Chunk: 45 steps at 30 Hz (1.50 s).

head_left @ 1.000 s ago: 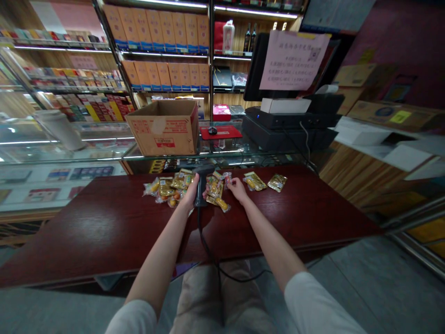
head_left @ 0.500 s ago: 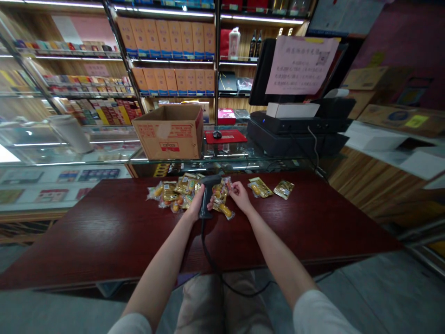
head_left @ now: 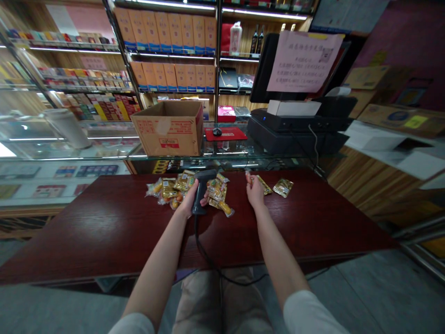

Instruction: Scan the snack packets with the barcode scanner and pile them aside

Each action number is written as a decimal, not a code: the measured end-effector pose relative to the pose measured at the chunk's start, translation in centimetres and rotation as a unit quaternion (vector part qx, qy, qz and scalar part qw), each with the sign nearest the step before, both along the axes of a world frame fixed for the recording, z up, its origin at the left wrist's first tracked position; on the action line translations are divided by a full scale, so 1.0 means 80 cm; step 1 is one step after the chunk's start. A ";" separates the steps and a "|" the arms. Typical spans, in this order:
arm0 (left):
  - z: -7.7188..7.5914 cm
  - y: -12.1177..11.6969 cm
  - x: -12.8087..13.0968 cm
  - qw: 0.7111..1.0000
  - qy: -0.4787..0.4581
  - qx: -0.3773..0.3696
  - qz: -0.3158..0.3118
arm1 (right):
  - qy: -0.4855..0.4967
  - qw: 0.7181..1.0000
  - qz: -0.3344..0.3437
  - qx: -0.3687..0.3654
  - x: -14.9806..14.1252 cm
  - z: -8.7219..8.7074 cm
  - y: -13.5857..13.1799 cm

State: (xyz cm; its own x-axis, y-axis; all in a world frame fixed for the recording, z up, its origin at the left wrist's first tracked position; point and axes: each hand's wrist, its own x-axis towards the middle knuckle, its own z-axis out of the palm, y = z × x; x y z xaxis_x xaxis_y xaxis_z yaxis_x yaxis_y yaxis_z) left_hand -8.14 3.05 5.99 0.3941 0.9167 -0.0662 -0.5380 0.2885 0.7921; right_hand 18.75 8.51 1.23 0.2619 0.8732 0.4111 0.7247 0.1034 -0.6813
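Observation:
My left hand [head_left: 189,198] is wrapped round the handle of a black barcode scanner [head_left: 200,190], whose head points away from me. From its base a black cable [head_left: 205,254] runs down over the table edge. Around the scanner lies a pile of gold and clear snack packets [head_left: 169,188], with more packets [head_left: 218,192] just right of it. My right hand [head_left: 256,191] pinches a small, clear-wrapped, reddish snack packet [head_left: 248,177]. Behind those fingers a gold packet [head_left: 266,186] is partly hidden, and another gold packet [head_left: 283,187] lies flat farther right.
The dark red table [head_left: 104,232] meets a glass counter [head_left: 229,160]. On the counter stand an open cardboard box [head_left: 170,132], a mouse [head_left: 217,132] on a red mat [head_left: 231,133], and a register with a monitor [head_left: 262,69]. Stocked shelves fill the back.
My right hand has carried the small snack packet rightward, away from the pile, to beside the gold packets. My left hand has shifted slightly left with the scanner.

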 end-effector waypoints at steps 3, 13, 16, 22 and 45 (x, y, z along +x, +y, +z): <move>0.005 0.003 -0.030 1.000 0.012 -0.013 0.005 | -0.060 0.988 -0.142 -0.021 0.026 0.006 -0.004; 0.000 0.014 -0.043 0.999 -0.008 -0.040 -0.002 | -0.179 0.947 0.258 -0.062 -0.066 0.001 -0.026; -0.001 0.015 -0.031 0.998 -0.026 -0.045 0.027 | -0.172 0.960 0.199 -0.092 -0.076 -0.002 -0.023; 0.001 0.011 -0.027 0.999 -0.012 -0.037 0.024 | -0.137 0.970 0.161 -0.117 -0.053 0.001 -0.013; 0.007 -0.016 0.013 0.997 0.029 -0.009 -0.072 | 0.705 0.602 0.359 -0.107 -0.029 0.022 -0.023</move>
State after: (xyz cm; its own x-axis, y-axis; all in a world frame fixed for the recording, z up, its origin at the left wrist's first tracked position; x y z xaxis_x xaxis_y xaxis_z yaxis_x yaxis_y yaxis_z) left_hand -7.09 1.79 6.52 0.5162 0.8495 -0.1090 -0.4433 0.3739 0.8147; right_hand 16.42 6.70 2.99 -0.2581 0.9627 0.0809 -0.7694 -0.1541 -0.6199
